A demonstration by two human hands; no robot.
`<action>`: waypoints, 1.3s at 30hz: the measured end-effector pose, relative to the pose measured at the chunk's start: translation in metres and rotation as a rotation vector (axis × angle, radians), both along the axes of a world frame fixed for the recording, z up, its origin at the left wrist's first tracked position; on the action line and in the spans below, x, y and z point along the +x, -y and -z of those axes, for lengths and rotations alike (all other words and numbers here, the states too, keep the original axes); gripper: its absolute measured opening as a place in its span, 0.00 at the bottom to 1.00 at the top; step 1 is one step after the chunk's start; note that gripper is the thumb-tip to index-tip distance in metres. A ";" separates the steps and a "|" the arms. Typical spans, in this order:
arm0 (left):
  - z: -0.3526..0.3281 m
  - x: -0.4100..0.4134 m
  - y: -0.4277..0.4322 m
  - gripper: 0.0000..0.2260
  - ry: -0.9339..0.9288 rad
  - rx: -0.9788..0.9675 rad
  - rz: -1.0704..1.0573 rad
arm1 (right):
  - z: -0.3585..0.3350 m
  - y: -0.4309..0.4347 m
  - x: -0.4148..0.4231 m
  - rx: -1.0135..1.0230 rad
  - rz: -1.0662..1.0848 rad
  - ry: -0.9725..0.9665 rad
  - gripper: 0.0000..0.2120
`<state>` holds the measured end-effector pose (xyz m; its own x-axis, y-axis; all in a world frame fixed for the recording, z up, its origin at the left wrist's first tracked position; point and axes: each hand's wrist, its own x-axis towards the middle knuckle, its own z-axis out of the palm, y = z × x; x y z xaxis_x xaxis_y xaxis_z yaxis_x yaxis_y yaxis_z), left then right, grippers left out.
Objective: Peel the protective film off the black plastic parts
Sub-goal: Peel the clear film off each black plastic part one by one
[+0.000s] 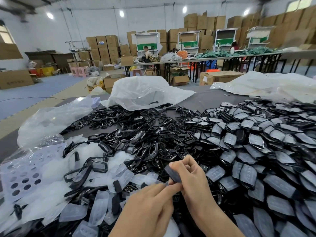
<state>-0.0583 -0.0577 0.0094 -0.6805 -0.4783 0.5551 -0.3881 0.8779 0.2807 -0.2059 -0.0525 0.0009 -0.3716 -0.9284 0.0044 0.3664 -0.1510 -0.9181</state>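
Here, along the table's (205, 98) left edge, shed films (73, 211) lie in a loose heap, far too many to count. Three bags (145, 93) are spread along the far edge. Bare black frames (130, 134) fill the middle, also beyond counting. Near the front edge, the left hand (150, 202) pinches the lower end of the one part (172, 173) being worked. Its thumb and forefinger press together on what looks like the film's edge, though I cannot tell whether a corner is lifted. The right hand (189, 175) grips that part, fingers curled round its upper end. To do this well, I judge the right hand should hold the part steady while the left draws the film back low and slow along its length, so it comes off whole. Covered parts (256, 151) pile up toward the right edge, uncountable. In all: two hands, one part held.
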 end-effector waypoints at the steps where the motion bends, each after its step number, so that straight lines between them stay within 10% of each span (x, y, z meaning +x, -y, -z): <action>1: 0.000 0.002 0.001 0.16 0.003 0.003 -0.011 | 0.000 0.000 0.001 -0.003 0.010 -0.024 0.18; 16: -0.001 0.019 0.018 0.11 -0.081 -0.063 -0.360 | -0.001 -0.004 0.004 0.008 0.001 -0.171 0.12; 26: 0.001 0.004 0.001 0.14 -0.018 -0.015 0.018 | 0.002 0.001 0.004 0.013 0.016 -0.085 0.20; 39: -0.004 0.023 0.021 0.12 0.058 -0.144 -0.305 | -0.001 -0.005 0.013 0.015 -0.040 -0.267 0.17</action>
